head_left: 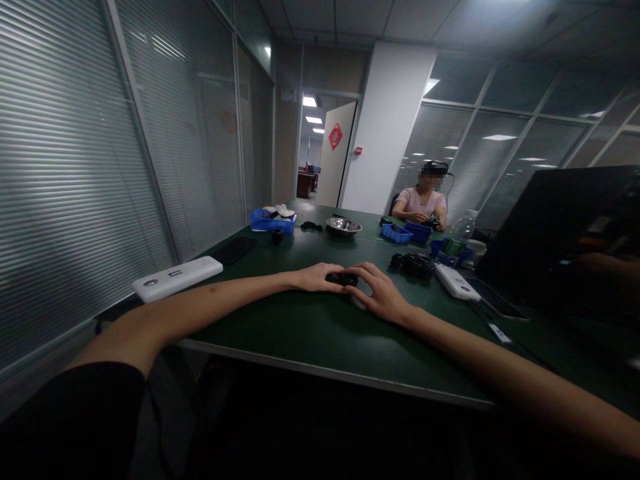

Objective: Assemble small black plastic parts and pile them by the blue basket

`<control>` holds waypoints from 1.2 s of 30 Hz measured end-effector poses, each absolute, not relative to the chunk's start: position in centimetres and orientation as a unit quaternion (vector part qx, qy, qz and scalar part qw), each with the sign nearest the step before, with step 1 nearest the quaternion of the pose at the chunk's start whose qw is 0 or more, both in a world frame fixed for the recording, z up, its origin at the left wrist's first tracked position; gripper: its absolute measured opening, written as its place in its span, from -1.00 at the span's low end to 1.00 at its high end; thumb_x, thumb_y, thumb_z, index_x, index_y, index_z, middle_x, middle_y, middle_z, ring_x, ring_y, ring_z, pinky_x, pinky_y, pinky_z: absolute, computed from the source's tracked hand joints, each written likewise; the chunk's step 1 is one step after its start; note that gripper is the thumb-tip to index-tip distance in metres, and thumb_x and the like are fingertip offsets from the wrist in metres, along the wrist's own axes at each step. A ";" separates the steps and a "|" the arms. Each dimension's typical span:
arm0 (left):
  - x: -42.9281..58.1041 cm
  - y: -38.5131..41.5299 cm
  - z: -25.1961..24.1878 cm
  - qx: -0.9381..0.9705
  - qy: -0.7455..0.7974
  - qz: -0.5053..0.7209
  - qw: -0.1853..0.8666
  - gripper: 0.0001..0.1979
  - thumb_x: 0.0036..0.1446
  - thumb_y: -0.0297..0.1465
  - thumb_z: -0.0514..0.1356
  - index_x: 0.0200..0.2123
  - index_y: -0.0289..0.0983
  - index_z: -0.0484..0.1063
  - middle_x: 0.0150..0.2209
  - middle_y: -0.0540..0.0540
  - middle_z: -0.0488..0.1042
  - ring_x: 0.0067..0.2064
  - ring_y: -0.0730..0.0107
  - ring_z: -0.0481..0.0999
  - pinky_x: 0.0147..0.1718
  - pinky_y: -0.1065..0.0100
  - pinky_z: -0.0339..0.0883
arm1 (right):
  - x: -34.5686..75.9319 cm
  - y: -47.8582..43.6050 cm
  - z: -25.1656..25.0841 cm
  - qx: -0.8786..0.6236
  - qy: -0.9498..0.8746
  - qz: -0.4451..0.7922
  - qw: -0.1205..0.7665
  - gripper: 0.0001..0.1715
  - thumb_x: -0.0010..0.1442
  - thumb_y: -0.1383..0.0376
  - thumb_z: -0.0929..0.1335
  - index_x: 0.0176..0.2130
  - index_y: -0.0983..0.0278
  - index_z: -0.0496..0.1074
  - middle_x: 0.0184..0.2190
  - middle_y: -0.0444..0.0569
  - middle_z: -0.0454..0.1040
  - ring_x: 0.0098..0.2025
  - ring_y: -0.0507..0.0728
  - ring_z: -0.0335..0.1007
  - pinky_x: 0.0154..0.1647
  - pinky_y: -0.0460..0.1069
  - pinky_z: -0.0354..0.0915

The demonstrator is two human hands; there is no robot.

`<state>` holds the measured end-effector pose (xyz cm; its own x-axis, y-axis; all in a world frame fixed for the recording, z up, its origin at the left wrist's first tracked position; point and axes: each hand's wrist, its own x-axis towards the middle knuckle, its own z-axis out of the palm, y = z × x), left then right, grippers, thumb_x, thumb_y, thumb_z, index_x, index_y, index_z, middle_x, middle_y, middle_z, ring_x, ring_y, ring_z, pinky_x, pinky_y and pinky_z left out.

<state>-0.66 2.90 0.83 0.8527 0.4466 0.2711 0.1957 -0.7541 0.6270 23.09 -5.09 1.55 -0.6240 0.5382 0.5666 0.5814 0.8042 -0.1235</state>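
Observation:
My left hand (316, 277) and my right hand (383, 295) meet over the middle of the green table. Between their fingertips is a small black rounded part (345, 279); its exact kind is too dark to make out. The fingers of both hands are closed about it from either side. Under my right hand a pale, shiny patch (359, 297) shows on the table, partly hidden by the fingers. To the right of my hands sits a cluster of black parts (414, 265).
A steel bowl (343, 227), a filled blue basket (273, 221) and smaller blue trays (397, 233) stand farther back. White devices (177, 279) lie left and right, near a plastic bottle (454, 241). A person (421, 200) sits across; a dark screen (565, 233) rises at right.

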 end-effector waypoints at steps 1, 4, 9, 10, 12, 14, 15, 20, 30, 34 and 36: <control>-0.7 2.9 0.8 0.914 0.176 0.208 0.302 -0.41 0.18 -0.05 0.30 0.16 -0.28 0.42 0.10 -0.20 0.49 0.11 0.13 0.47 0.08 0.21 0.28 | 23.1 -5.1 1.5 -0.311 -0.900 -0.035 0.304 -0.59 0.40 0.17 0.31 0.20 0.12 0.34 0.02 0.10 0.44 0.02 0.28 0.40 0.07 0.23 0.41; -0.6 2.8 0.9 0.915 0.180 0.208 0.295 -0.41 0.18 -0.06 0.30 0.15 -0.30 0.42 0.08 -0.21 0.49 0.09 0.13 0.48 0.07 0.21 0.29 | 23.1 -5.0 1.4 -0.312 -0.899 -0.033 0.306 -0.60 0.40 0.19 0.30 0.20 0.12 0.35 0.02 0.09 0.44 0.03 0.28 0.40 0.09 0.23 0.40; -0.6 2.6 1.0 0.916 0.185 0.205 0.292 -0.43 0.19 -0.08 0.29 0.15 -0.30 0.42 0.08 -0.22 0.49 0.09 0.14 0.48 0.06 0.21 0.30 | 23.0 -5.2 1.6 -0.307 -0.902 -0.030 0.301 -0.59 0.41 0.20 0.29 0.22 0.13 0.33 0.02 0.10 0.44 0.04 0.29 0.40 0.10 0.24 0.40; -0.6 2.6 1.1 0.915 0.185 0.205 0.293 -0.44 0.19 -0.09 0.29 0.14 -0.30 0.42 0.08 -0.22 0.49 0.08 0.14 0.48 0.06 0.21 0.30 | 23.0 -5.3 1.7 -0.306 -0.903 -0.031 0.300 -0.58 0.41 0.20 0.29 0.22 0.13 0.33 0.02 0.10 0.45 0.04 0.29 0.40 0.10 0.24 0.39; -0.5 2.6 1.1 0.915 0.187 0.204 0.295 -0.45 0.19 -0.09 0.30 0.13 -0.30 0.43 0.08 -0.21 0.49 0.08 0.15 0.48 0.05 0.22 0.30 | 22.9 -5.3 1.8 -0.303 -0.905 -0.033 0.295 -0.58 0.40 0.21 0.29 0.22 0.14 0.32 0.03 0.10 0.44 0.05 0.29 0.39 0.10 0.24 0.39; -0.6 2.5 1.2 0.915 0.188 0.202 0.295 -0.44 0.19 -0.08 0.29 0.14 -0.30 0.43 0.07 -0.22 0.49 0.09 0.15 0.48 0.06 0.22 0.29 | 22.9 -5.3 1.8 -0.302 -0.907 -0.033 0.292 -0.57 0.39 0.22 0.29 0.22 0.15 0.32 0.04 0.10 0.44 0.05 0.30 0.38 0.11 0.24 0.38; -0.6 2.6 1.1 0.915 0.188 0.202 0.294 -0.43 0.19 -0.07 0.29 0.14 -0.30 0.42 0.08 -0.22 0.49 0.09 0.15 0.48 0.06 0.22 0.29 | 22.9 -5.3 1.8 -0.302 -0.907 -0.032 0.291 -0.58 0.39 0.23 0.29 0.21 0.16 0.32 0.04 0.10 0.44 0.05 0.29 0.38 0.12 0.24 0.37; -0.5 2.7 0.9 0.915 0.190 0.207 0.290 -0.40 0.18 -0.05 0.29 0.15 -0.31 0.42 0.08 -0.22 0.49 0.10 0.13 0.48 0.08 0.20 0.28 | 22.9 -5.2 1.6 -0.294 -0.909 -0.027 0.295 -0.56 0.37 0.26 0.30 0.21 0.17 0.30 0.05 0.10 0.45 0.06 0.30 0.37 0.13 0.25 0.36; -0.5 2.6 1.1 0.917 0.190 0.202 0.288 -0.45 0.20 -0.10 0.29 0.13 -0.31 0.41 0.08 -0.20 0.49 0.11 0.15 0.47 0.10 0.21 0.28 | 22.9 -5.2 1.6 -0.281 -0.912 -0.022 0.297 -0.56 0.30 0.35 0.32 0.16 0.18 0.31 0.05 0.08 0.46 0.06 0.30 0.37 0.12 0.25 0.35; -0.5 2.6 1.0 0.918 0.180 0.206 0.288 -0.45 0.20 -0.11 0.29 0.13 -0.33 0.41 0.07 -0.22 0.49 0.10 0.14 0.47 0.09 0.21 0.28 | 22.9 -5.2 1.6 -0.273 -0.916 -0.014 0.295 -0.56 0.30 0.38 0.30 0.16 0.17 0.31 0.07 0.07 0.45 0.08 0.29 0.36 0.13 0.24 0.35; -0.5 2.6 1.0 0.918 0.177 0.208 0.288 -0.46 0.20 -0.10 0.29 0.12 -0.33 0.42 0.06 -0.21 0.49 0.09 0.14 0.47 0.08 0.21 0.29 | 23.0 -5.2 1.5 -0.267 -0.915 -0.016 0.302 -0.55 0.29 0.39 0.30 0.15 0.17 0.31 0.10 0.08 0.42 0.12 0.29 0.34 0.16 0.25 0.34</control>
